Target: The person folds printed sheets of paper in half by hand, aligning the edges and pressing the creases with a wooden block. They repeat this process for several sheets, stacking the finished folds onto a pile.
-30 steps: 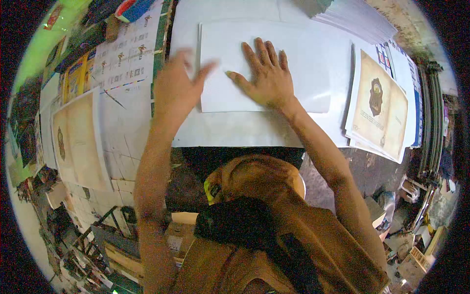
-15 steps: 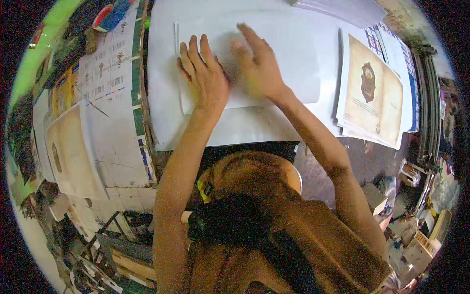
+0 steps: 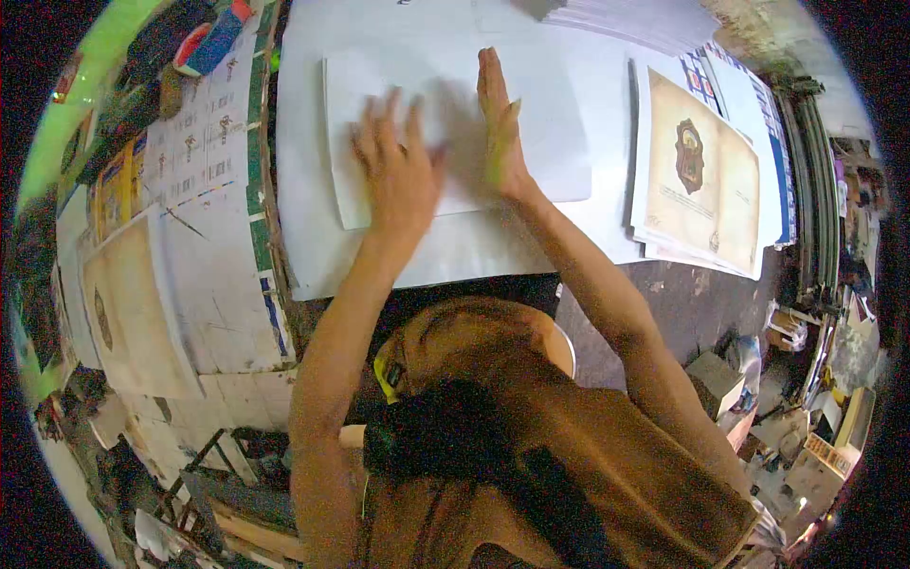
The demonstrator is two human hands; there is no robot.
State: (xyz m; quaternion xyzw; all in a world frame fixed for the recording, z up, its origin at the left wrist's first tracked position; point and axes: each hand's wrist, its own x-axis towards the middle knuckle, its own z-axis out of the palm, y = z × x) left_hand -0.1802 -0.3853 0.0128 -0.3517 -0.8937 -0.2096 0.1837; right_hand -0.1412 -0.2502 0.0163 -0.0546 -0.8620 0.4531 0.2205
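A blank white sheet of paper, folded or layered at its left edge, lies on a white-covered tabletop in front of me. Over its left half is my left hand, fingers spread and smeared a little by motion. My right hand stands on its edge over the right half of the sheet, thumb side up, its fingers stretched out together. Neither hand grips anything. A shadow falls on the paper between the two hands.
To the right lies a pile of printed parchment-coloured sheets. Behind it is a thick stack of white paper. On the left surface lie a similar printed sheet and a blue-and-red object. Boxes stand at lower right.
My right hand has turned from palm-down onto its edge. My left hand has shifted slightly down in view, fingers still spread. The whole view has moved a little, shifting the surroundings left.
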